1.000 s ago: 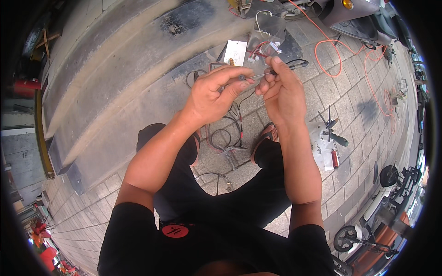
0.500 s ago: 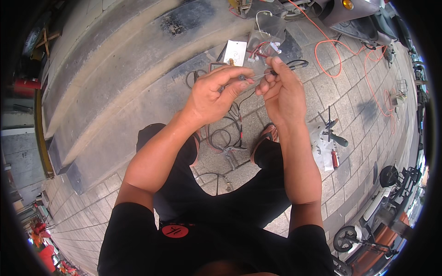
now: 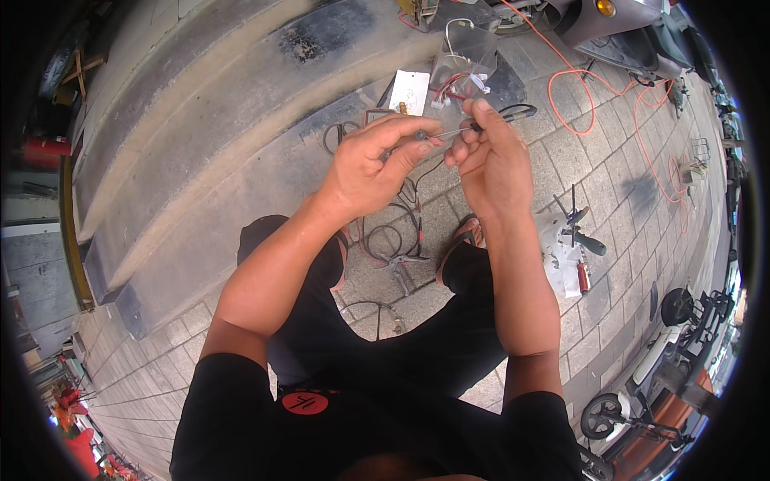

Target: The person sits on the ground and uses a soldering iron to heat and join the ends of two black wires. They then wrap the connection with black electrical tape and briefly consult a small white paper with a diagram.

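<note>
My left hand (image 3: 361, 164) is closed, thumb and forefinger pinching a small dark grey cylindrical piece (image 3: 420, 135); a reddish bit shows at its end. Facing it, my right hand (image 3: 499, 156) is closed on a thin tool with a dark end. Its slim silvery shaft (image 3: 455, 131) spans the gap between the hands. Beyond the right fingers sticks out a black loop (image 3: 520, 111), which may belong to that tool. The fingers hide most of both pieces, and I cannot tell whether the shaft's tip touches the left one.
Between my feet lie coiled cables (image 3: 385, 239) and a metal clamp (image 3: 405, 260). Pliers (image 3: 590, 242) and a red-handled screwdriver (image 3: 584, 277) rest on white paper (image 3: 564, 272) at right. Ahead are a white card (image 3: 410, 90), wire connectors (image 3: 459, 86) and an orange hose (image 3: 553, 84). Steps (image 3: 200, 160) rise at left.
</note>
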A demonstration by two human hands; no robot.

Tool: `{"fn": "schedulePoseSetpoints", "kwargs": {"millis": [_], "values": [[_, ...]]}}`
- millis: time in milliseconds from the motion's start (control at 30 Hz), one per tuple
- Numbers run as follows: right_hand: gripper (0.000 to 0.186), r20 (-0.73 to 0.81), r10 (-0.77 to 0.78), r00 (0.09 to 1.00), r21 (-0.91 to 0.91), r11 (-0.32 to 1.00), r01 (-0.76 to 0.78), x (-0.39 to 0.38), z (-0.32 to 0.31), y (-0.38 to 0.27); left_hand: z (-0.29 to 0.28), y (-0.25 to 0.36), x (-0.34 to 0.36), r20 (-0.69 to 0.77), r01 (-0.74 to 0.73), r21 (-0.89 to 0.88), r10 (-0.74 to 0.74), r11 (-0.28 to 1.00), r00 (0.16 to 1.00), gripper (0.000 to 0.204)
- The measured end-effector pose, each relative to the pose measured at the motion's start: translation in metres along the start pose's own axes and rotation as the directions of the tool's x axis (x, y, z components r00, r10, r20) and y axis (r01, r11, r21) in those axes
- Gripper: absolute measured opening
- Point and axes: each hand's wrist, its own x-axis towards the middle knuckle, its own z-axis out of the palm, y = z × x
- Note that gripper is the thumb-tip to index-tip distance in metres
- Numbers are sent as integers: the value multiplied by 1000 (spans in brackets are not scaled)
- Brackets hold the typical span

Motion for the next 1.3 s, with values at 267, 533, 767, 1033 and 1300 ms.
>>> {"fn": "schedulePoseSetpoints", "kwargs": {"millis": [267, 533, 767, 1033, 1300], "values": [[29, 3, -3, 1000, 2, 1000, 3, 0, -1, 0, 2, -1, 0, -4, -18, -31, 17, 999, 1000, 24], [34, -4, -4, 1000, -8, 1000, 4, -1, 0, -1, 1, 1, 1, 8, -15, -13, 15, 1000, 1000, 24], [35, -4, -5, 1000, -12, 1000, 5, -2, 0, -2, 1, 1, 0, 8, 5, -10, -5, 1000, 1000, 25], [35, -3, -2, 1000, -17, 1000, 2, -1, 1, -1, -1, 1, 0, 19, 34, -32, -33, 999, 999, 27], [33, -10, 0, 1000, -9, 1000, 0, -1, 0, -1, 0, 3, 2, 39, 143, -182, -138, 973, 990, 31]]}}
